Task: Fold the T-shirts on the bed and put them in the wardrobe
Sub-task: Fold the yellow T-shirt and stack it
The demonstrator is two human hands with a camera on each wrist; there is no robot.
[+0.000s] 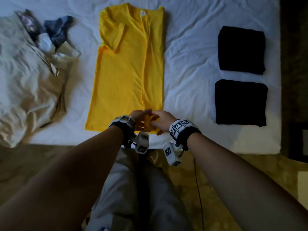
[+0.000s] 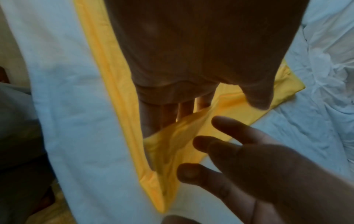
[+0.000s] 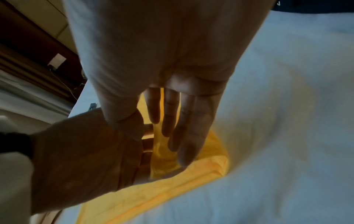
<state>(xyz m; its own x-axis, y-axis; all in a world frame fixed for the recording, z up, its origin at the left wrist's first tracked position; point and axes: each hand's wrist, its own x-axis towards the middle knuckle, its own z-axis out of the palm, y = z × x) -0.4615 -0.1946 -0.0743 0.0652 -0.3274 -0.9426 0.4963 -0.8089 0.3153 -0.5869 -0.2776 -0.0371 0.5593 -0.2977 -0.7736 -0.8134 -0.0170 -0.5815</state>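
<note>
Yellow T-shirt [image 1: 128, 67] stretches toward 12 o'clock from both hands; left hand [image 1: 139, 116] grips its hem, right hand [image 1: 162, 120] hovers relaxed

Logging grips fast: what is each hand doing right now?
Left hand: pinches the yellow cotton T-shirt's hem.
Right hand: fingers straight, touching that hem.

The head view looks steeply down from above onto the white-sheeted bed [image 1: 191, 55] and both forearms. Each wrist view sits very close behind its own palm, facing along the fingers. All three views share the near hem of the flat yellow cotton T-shirt [image 1: 126, 72] [image 2: 114, 91] [image 3: 210, 165].
</note>
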